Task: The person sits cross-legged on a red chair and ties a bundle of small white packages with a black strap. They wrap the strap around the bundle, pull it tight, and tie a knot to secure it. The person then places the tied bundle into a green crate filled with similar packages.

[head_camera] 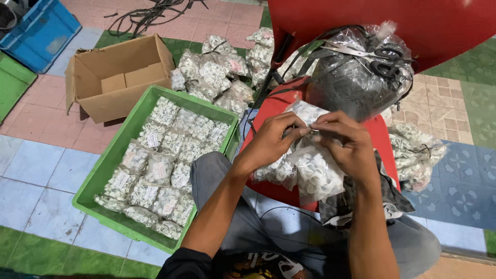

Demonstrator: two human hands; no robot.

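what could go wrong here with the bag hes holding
The bag of white rings hangs off the red stool's front edge, held only at its neck by the left hand and right hand; a slip might spill rings. Scissors perch atop the big bag behind and could slide off.

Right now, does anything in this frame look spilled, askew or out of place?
Mostly orderly. The green crate holds neat rows of packets, but more packets lie heaped loose on the floor behind it, and scissors rest atop a dark plastic bag.
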